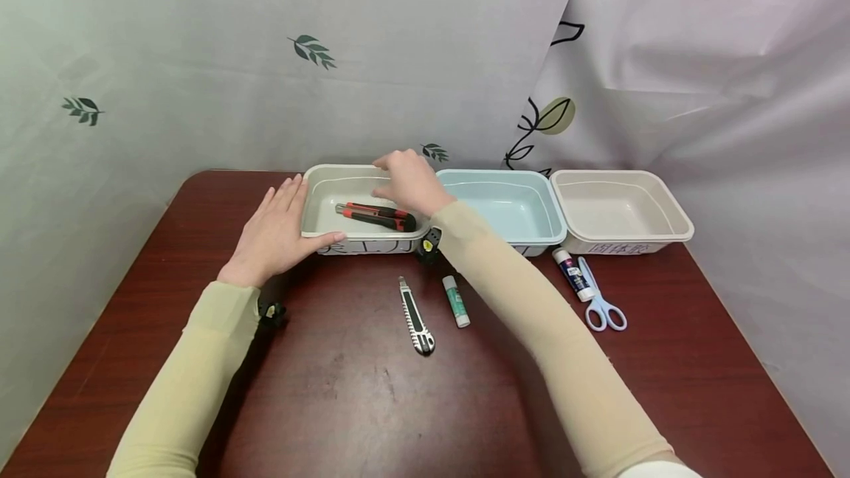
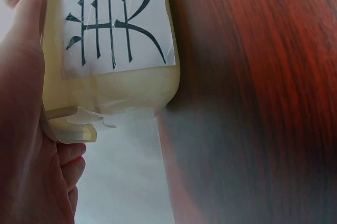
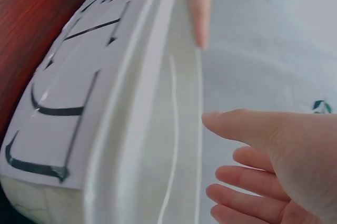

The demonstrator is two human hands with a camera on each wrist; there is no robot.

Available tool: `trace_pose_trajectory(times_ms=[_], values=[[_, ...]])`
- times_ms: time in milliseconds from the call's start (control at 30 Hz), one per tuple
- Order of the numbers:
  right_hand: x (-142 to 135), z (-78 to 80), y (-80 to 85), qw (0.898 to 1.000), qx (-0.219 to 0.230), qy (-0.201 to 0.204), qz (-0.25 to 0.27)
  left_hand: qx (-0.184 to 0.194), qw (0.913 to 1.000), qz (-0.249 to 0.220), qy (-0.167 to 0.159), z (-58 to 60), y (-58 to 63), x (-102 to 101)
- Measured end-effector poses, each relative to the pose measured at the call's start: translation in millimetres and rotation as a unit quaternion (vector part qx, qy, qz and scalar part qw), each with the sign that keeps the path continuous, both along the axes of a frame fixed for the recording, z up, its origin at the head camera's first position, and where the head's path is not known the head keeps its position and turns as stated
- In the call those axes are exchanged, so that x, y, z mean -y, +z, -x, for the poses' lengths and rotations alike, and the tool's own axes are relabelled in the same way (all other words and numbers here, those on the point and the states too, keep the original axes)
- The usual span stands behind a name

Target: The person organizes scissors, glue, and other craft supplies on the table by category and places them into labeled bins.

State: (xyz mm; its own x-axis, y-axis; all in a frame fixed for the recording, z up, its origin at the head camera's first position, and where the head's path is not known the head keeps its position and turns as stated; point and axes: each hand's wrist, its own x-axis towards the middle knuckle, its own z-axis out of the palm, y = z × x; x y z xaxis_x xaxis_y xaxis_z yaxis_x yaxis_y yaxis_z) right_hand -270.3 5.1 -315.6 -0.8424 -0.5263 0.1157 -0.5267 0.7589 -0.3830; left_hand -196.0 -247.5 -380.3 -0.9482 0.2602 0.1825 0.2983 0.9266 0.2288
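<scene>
My left hand (image 1: 275, 231) rests against the left end of a greyish-white plastic bin (image 1: 319, 227), its fingers straight and the thumb lying along the front rim. Two red-and-black utility knives (image 1: 378, 217) lie side by side in that bin. Over the bin's right part hovers my right hand (image 1: 410, 179), fingers spread and nothing held. In the right wrist view its thumb (image 3: 231, 124) overlaps the bin's far edge. A paper label (image 2: 118, 29) with black handwritten strokes covers the front wall, as the left wrist view shows.
A light blue bin (image 1: 554, 223) and a beige bin (image 1: 684, 231) continue the row rightward. On the brown table (image 1: 319, 404) lie a silver-and-black utility knife (image 1: 415, 319), a green glue stick (image 1: 456, 302), a dark blue glue stick (image 1: 572, 273) and light blue scissors (image 1: 600, 308). Behind hangs a patterned curtain (image 1: 398, 43).
</scene>
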Motion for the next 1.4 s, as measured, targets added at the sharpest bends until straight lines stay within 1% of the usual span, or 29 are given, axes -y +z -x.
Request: trace_pose_trajectory(times_ms=[267,433,667,933,1267,1400], values=[[-13,-5.2,14.0,0.998,-0.028,-0.007,0.056,0.008,1.0000,0.000,0.004,0.0,0.4,0],[-22,-11.8,20.0,0.996,-0.026,-0.013,0.079,0.005,1.0000,0.002,0.005,0.5,0.7,0],[-36,-24.3,25.9,0.994,-0.034,-0.014,0.102,0.001,1.0000,0.003,0.005,0.6,0.8,0],[-54,-41.0,25.7,0.994,-0.039,-0.006,0.106,0.002,1.0000,0.002,0.004,0.2,0.7,-1],[-70,-60.8,20.6,0.992,-0.026,0.006,0.126,0.002,1.0000,0.002,0.002,-0.1,0.6,0],[-74,-68.3,18.4,0.991,-0.031,0.011,0.129,0.002,1.0000,0.002,0.002,-0.2,0.6,0]])
